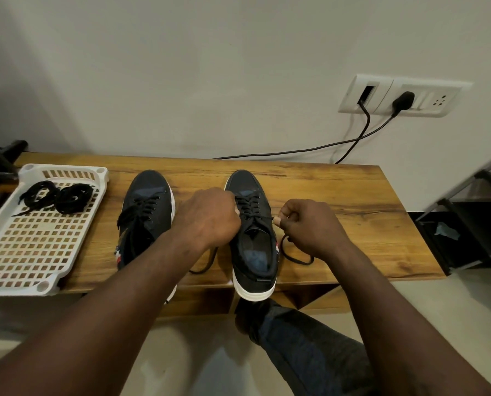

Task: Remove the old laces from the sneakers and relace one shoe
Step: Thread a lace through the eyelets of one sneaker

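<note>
Two black sneakers with white soles stand side by side on a wooden table [338, 195], toes toward the wall. The left sneaker [148, 212] is laced, its black lace hanging loose. My left hand [210, 215] grips the left side of the right sneaker [253, 238] at its eyelets, fingers curled. My right hand [307, 224] pinches the black lace [295, 257] of that shoe just beside its right edge; the lace's free ends trail on the table on both sides of the shoe.
A white perforated plastic tray [33, 247] at the table's left holds two coiled black laces [55, 195]. Black cables [353, 141] run from a wall socket [401, 95] behind the table. A dark shelf rack [467, 218] stands right. My knee [295, 338] is below.
</note>
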Tool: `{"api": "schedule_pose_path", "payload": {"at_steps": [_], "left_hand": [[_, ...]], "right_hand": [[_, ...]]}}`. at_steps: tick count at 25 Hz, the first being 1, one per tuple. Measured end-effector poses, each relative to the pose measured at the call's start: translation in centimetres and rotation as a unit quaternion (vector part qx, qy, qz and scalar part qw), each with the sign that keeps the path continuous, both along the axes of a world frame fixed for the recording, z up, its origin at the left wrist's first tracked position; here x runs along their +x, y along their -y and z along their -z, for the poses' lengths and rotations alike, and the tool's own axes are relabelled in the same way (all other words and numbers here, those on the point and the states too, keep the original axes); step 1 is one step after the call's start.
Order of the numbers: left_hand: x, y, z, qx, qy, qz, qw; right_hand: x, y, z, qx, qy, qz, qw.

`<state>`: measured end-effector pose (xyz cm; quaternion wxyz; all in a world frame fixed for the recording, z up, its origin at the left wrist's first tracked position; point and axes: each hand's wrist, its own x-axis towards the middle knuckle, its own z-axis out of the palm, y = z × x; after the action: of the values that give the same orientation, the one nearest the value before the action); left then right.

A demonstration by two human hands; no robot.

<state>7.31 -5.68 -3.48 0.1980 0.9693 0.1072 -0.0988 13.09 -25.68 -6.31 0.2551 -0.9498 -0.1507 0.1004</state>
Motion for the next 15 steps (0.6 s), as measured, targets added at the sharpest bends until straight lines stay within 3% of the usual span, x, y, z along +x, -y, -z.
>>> {"api": "schedule_pose_path", "payload": {"at_steps": [2, 3, 5, 7, 12, 15], "left_hand": [[0.0, 0.0, 0.0, -0.072, -0.036, -0.033, 0.996], [-0.1, 0.0, 0.2, -0.135, -0.041, -0.048, 0.989], [-0.6, 0.1, 0.1, -0.32, -0.042, -0.099, 0.942], [-0.2, -0.1, -0.3, -0.443, -0.049, -0.167, 0.879], [0.4, 0.1, -0.4, -0.604, 0.008, -0.199, 0.771], [0.3, 0.9, -0.5, -0.672, 0.052, -0.202, 0.71]], "right_hand": [[0.0, -0.2, -0.3, 0.013, -0.012, -0.01, 1.0], [-0.1, -0.3, -0.6, 0.087, -0.051, 0.005, 0.995], [-0.4, -0.7, -1.1, 0.259, -0.152, 0.053, 0.952], [-0.5, -0.9, -1.4, 0.337, -0.21, 0.075, 0.915], [-0.5, -1.5, -1.0, 0.468, -0.277, 0.078, 0.836], [-0.5, -1.9, -0.9, 0.571, -0.288, 0.091, 0.764]]}}
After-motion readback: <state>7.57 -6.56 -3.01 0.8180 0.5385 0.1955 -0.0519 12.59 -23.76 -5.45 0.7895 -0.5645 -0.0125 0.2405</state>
